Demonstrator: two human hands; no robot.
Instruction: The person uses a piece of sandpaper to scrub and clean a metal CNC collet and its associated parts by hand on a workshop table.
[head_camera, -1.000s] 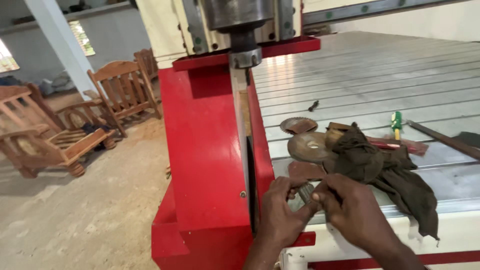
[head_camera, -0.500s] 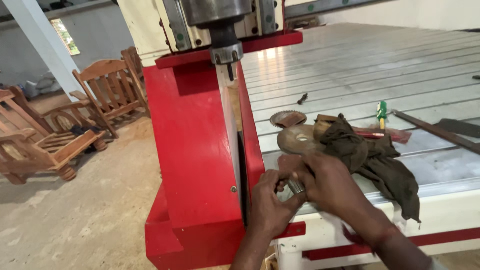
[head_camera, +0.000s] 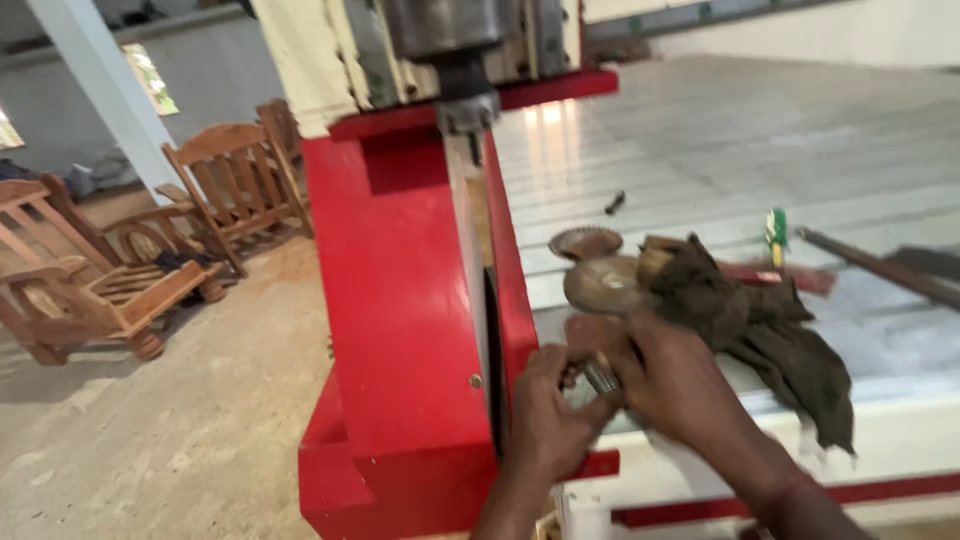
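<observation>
Both my hands meet at the near edge of a grey slotted machine bed (head_camera: 720, 150), beside a red gantry column (head_camera: 400, 300). My left hand (head_camera: 548, 415) and my right hand (head_camera: 672, 380) together pinch a small ribbed metal cylinder (head_camera: 601, 376) between the fingers. Just behind my right hand lie a round metal disc (head_camera: 604, 284), a smaller toothed disc (head_camera: 585, 241) and a dark brown rag (head_camera: 760, 320). The spindle (head_camera: 462, 80) hangs above the column.
On the bed lie a small dark bolt (head_camera: 614, 203), a green-handled tool (head_camera: 776, 226) and a long metal bar (head_camera: 880, 266). Wooden chairs (head_camera: 230, 185) and a wooden bench (head_camera: 80, 290) stand on the concrete floor (head_camera: 170, 440) at left.
The view has shifted slightly; my hands stay together at the bed's edge, working the small metal cylinder. The discs and rag have not moved.
</observation>
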